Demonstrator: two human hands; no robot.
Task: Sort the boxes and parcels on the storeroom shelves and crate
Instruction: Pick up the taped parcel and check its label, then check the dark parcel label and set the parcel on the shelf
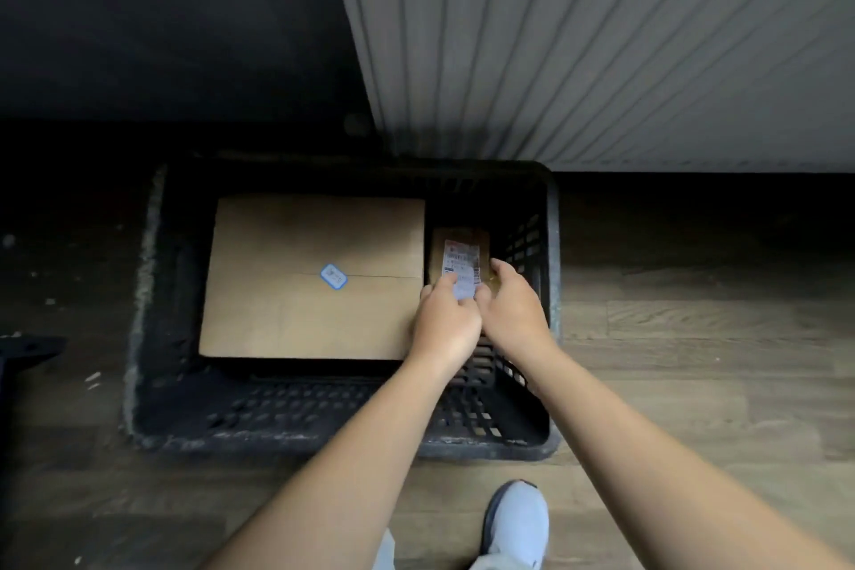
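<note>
As the person stoops over the black slatted plastic crate (pixel 550 218), left hand (pixel 446 319) and right hand (pixel 513 305) both clasp the small brown white-labelled parcel (pixel 462 252) between their fingertips. It seems to be mid-sorting in the narrow gap beside the large flat cardboard box (pixel 314 278), which lies left of the left hand. The next move calls for a straight vertical path.

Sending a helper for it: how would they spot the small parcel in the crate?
Find the black plastic crate on the wooden floor. A large flat cardboard box fills its left; the small parcel sits beside it on the right. It carries a long white printed label, not a blue sticker.
</note>
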